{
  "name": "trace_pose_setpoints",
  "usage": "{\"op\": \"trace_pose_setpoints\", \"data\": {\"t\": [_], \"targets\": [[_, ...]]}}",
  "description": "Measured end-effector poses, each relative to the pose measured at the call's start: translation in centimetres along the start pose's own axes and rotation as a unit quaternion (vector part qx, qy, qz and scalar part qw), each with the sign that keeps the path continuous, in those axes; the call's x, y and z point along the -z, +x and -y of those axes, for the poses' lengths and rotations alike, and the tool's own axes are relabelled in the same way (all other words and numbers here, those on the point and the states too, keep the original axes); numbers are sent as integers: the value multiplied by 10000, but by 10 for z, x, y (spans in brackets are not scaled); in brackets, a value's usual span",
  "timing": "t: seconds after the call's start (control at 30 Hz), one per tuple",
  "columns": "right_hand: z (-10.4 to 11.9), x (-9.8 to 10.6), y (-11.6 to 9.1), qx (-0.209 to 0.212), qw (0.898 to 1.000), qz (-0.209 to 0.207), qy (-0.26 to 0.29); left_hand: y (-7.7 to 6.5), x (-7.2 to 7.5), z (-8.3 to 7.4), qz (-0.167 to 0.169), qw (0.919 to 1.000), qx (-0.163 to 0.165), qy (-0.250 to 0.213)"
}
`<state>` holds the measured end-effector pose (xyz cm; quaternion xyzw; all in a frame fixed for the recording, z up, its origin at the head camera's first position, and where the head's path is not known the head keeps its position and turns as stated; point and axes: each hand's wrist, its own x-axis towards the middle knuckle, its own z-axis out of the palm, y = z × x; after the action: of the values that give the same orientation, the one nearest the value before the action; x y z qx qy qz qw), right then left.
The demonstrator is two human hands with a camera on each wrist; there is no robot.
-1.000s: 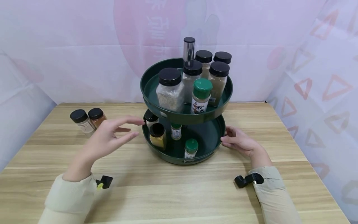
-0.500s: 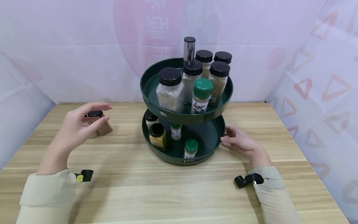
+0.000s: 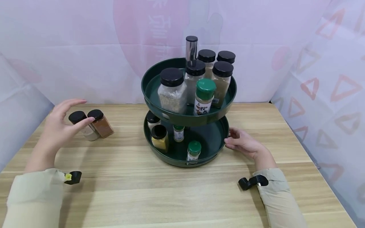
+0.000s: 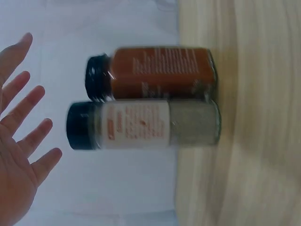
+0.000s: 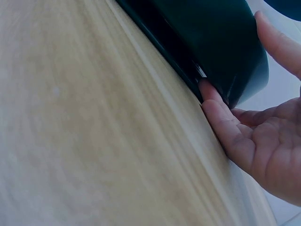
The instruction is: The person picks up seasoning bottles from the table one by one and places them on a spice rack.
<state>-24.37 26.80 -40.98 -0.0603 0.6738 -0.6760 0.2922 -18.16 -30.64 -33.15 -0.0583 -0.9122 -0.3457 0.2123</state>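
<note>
My left hand (image 3: 58,128) is at the left of the table, thumb and fingers spread and holding nothing. It is beside two black-capped spice jars, one with pale powder (image 3: 92,134) and one with reddish-brown powder (image 3: 103,127). In the left wrist view both jars stand side by side, the pale one (image 4: 141,125) with a white label; the fingers (image 4: 28,110) are apart from the caps. My right hand (image 3: 242,142) holds the right edge of the lower tray (image 3: 212,139) of a green two-tier rack. In the right wrist view its thumb lies at the rim and fingers reach under the tray (image 5: 221,47).
The upper tray (image 3: 182,119) carries several black-capped jars and a green-capped shaker (image 3: 204,96) around a metal post (image 3: 191,49). Below stand a yellow-powder jar (image 3: 160,139), another black-capped jar (image 3: 153,120) and two green-capped shakers (image 3: 194,151). A printed cloth (image 3: 85,63) hangs behind the table.
My left hand has moved left, away from the rack, to beside the two jars, with its fingers apart. My right hand stays at the lower tray.
</note>
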Motion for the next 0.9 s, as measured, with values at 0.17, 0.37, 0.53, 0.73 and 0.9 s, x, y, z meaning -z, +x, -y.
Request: {"op": "trace_pose_setpoints", "data": {"t": [0.17,0.37,0.53,0.73,0.9], "targets": [[0,0,0,-17,10000,-15,-23,2,6,18,375,9989,181,233],[-1,0,-1,-31,10000,-37,-37,6,3,38,755,9956,351,428],[-1,1,-2,-12,10000,-42,-89,6,-2,48,907,9937,593,277],[0,0,-2,-33,10000,-59,-69,4,-4,50,866,9936,678,264],[1,-1,-1,-29,10000,-34,-64,0,-7,51,880,9934,713,170]]}}
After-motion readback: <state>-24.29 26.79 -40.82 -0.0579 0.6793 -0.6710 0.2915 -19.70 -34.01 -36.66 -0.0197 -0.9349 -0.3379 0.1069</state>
